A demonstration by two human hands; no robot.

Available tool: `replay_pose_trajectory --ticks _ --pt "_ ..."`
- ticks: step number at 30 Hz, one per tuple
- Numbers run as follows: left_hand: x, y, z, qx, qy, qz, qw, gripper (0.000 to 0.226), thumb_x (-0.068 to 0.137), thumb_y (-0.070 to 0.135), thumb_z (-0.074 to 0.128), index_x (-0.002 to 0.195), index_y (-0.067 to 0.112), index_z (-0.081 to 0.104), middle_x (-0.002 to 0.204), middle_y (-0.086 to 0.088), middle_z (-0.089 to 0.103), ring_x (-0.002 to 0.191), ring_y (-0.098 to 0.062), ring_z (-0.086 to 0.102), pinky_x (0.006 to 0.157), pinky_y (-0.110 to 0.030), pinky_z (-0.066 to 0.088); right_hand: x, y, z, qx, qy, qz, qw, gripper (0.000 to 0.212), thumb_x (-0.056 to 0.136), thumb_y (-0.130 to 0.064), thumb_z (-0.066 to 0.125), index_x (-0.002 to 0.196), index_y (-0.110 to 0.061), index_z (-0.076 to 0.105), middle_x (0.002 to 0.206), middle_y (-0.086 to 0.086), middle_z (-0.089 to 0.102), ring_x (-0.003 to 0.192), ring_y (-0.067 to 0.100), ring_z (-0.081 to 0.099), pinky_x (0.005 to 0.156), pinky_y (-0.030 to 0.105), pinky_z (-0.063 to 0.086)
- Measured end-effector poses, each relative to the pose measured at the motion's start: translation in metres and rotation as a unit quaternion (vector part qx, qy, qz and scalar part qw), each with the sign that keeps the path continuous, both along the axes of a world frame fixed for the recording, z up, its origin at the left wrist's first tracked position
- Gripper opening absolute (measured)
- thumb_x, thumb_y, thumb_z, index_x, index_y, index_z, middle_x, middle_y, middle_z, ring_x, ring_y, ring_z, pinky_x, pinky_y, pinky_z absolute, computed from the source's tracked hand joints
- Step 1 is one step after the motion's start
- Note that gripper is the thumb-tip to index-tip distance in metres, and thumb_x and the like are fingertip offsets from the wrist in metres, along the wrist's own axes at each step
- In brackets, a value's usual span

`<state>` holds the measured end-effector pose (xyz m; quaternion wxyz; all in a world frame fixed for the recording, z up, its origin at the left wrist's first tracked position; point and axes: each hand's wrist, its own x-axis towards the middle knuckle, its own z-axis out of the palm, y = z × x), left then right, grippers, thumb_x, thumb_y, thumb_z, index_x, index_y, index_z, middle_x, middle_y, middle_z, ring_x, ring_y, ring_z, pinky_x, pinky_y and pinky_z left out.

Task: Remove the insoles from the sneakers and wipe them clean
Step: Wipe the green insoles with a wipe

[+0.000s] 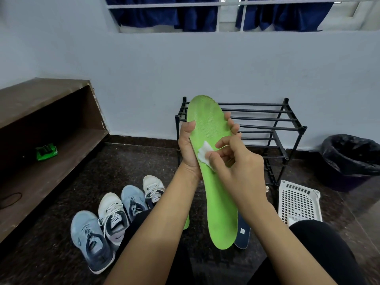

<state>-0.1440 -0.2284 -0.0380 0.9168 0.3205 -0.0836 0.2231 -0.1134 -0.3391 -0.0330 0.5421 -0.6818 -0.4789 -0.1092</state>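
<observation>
right hand [238, 163] fingers [228, 140] pinch a white wipe [202, 154] against the green insole [220, 202], mid-length. left hand [187, 147] grips its edge, long axis pointing away, toe end seemingly up.

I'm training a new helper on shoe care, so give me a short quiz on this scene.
1. True or false: the left hand holds the green insole.
2. The right hand pinches: A) a brush, B) a white wipe, C) a lace.
3. How many sneakers are in view?
Key: 1 true; 2 B; 3 four.
</observation>
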Motion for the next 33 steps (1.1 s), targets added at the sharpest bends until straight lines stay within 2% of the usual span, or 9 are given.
replay_pose_trajectory --ticks 6,11,14,17,21,26,33 --pt "0.001 -0.002 0.0 -0.006 -0.006 0.004 1.0 0.081 0.069 0.046 0.068 0.131 0.0 0.044 0.111 -0.015 0.055 0.107 -0.03 0.053 0.109 -0.044 0.032 0.001 0.002 0.001 -0.005 -0.026 0.007 1.0 0.012 0.081 -0.025 0.068 0.08 -0.016 0.06 0.059 -0.004 0.057 0.057 0.016 0.054 0.057 0.038 0.049" --pt "0.001 0.0 0.004 -0.021 -0.022 -0.004 1.0 0.073 0.071 0.047 0.063 0.126 0.001 0.046 0.111 -0.013 0.052 0.107 -0.028 0.05 0.111 -0.041 0.023 0.005 0.003 -0.003 0.027 -0.112 0.001 0.993 0.008 0.079 -0.013 0.07 0.086 -0.011 0.072 0.086 0.003 0.062 0.08 0.015 0.058 0.078 0.017 0.043" --pt "0.0 0.001 0.005 -0.022 -0.025 0.002 0.999 0.072 0.069 0.046 0.065 0.123 0.001 0.051 0.11 -0.012 0.053 0.106 -0.027 0.052 0.109 -0.04 0.028 0.006 0.005 -0.005 0.033 -0.129 0.053 0.99 0.008 0.081 -0.006 0.071 0.089 -0.008 0.073 0.088 0.002 0.065 0.077 0.014 0.062 0.073 0.025 0.05" --pt "0.0 0.0 0.004 -0.024 -0.026 0.007 0.999 0.07 0.069 0.047 0.067 0.121 0.0 0.055 0.11 -0.012 0.054 0.106 -0.027 0.053 0.108 -0.04 0.03 0.007 0.008 -0.006 0.023 -0.147 0.059 0.987 0.006 0.082 -0.008 0.072 0.087 -0.01 0.073 0.084 0.0 0.069 0.078 0.017 0.066 0.07 0.033 0.051" --pt "0.003 -0.003 0.004 -0.013 -0.011 0.023 1.0 0.078 0.066 0.048 0.072 0.123 -0.001 0.05 0.108 -0.014 0.054 0.103 -0.028 0.055 0.102 -0.041 0.038 0.01 0.012 -0.008 0.036 -0.134 0.03 0.99 0.008 0.08 -0.009 0.072 0.087 -0.01 0.075 0.08 0.001 0.071 0.073 0.017 0.067 0.068 0.03 0.051" --pt "0.004 -0.004 0.002 -0.007 0.007 0.006 1.0 0.079 0.064 0.046 0.074 0.124 0.0 0.051 0.106 -0.013 0.057 0.103 -0.027 0.053 0.101 -0.039 0.04 0.007 0.015 -0.004 0.051 -0.095 0.003 0.994 0.008 0.077 -0.003 0.072 0.082 -0.008 0.074 0.076 0.001 0.07 0.067 0.008 0.061 0.066 0.019 0.048" --pt "0.0 0.0 0.002 -0.018 0.002 -0.01 1.0 0.079 0.064 0.043 0.074 0.125 0.0 0.05 0.108 -0.012 0.055 0.103 -0.026 0.055 0.101 -0.039 0.041 0.0 0.006 0.001 -0.038 0.016 0.037 0.998 0.014 0.077 -0.002 0.069 0.077 -0.016 0.072 0.064 -0.01 0.062 0.062 0.003 0.057 0.06 0.007 0.04"
